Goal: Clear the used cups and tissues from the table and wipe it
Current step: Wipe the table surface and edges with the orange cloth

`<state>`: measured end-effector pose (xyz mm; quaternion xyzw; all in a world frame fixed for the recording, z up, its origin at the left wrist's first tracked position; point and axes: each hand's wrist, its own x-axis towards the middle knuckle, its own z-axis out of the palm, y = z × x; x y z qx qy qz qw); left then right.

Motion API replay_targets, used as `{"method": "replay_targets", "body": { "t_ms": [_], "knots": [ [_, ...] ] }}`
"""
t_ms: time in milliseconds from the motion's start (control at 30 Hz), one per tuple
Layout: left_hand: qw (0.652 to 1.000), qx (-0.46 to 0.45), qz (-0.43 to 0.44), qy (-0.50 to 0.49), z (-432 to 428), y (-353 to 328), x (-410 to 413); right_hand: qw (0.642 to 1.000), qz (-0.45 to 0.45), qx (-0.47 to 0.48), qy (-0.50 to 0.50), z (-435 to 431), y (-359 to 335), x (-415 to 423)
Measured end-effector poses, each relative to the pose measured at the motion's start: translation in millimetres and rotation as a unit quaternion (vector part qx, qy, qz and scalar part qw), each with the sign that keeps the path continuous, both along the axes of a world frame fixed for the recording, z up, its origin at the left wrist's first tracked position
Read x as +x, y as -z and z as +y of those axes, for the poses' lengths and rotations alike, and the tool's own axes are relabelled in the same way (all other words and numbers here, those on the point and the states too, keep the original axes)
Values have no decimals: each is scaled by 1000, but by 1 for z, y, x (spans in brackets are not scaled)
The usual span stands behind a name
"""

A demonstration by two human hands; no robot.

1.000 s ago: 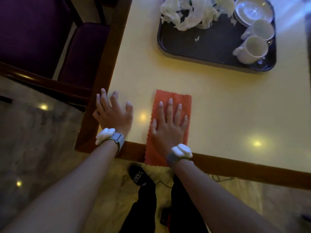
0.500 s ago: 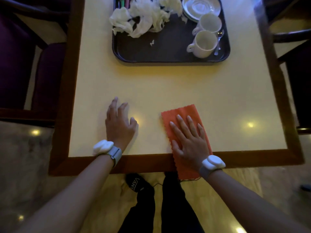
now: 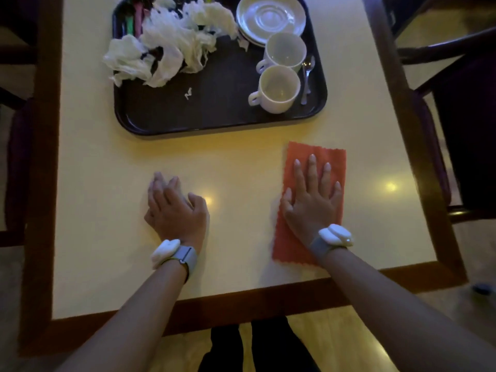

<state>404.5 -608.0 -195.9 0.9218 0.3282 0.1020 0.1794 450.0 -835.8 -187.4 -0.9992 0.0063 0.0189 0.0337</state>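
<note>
The right hand (image 3: 312, 202), fingers spread flat, has pushed the orange cloth (image 3: 330, 157) closer to the tray (image 3: 214, 127) (cups (image 3: 279, 88) and tissues (image 3: 171, 47) already on it). The left hand (image 3: 174, 210) rests loose-fingered, short of the tray. The wiping looks well underway.

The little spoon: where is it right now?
In the head view, the spoon lies on the dark tray along its right edge, just right of the nearer cup and the farther cup, on the table's far half.

Cups (image 3: 279, 88), crumpled tissues (image 3: 171, 49) on tray (image 3: 214, 122)
</note>
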Motion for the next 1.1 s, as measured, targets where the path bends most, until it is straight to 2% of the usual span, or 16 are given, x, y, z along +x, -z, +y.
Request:
{"method": "replay_targets", "body": {
  "t_ms": [133, 333, 467, 600, 667, 767, 833, 1100],
  "knots": [
    [1000, 27, 13, 5, -1, 3, -1, 998, -8, 20, -61, 48, 1, 18],
    [999, 46, 19, -3, -3, -1, 0, 977, 13, 58, -206, 109, 1, 35],
    [999, 48, 18, -6, -5, -2, 0, 952, 14, 67, -298, 113, 2, 32],
    [999, 52, 10, -4, -3, 1, 1, 928, -26, 47, -370, 81, 9, 30],
    [999, 46, 7, 3, -2, 3, 1, 941, -32, 36, -334, 54, 7, 24],
    [1000, 28, 11, 9, -1, 4, 1, 983, -18, 33, -182, 11, -1, 4],
    [999, 23, 14, 18, -1, 4, -2, 995, -5, 22, -94, -13, -6, -11],
    [998, -36, 45, 22, 1, -8, -2, 990, 138, 0, 33, -18, -24, -49]
  ]
}}
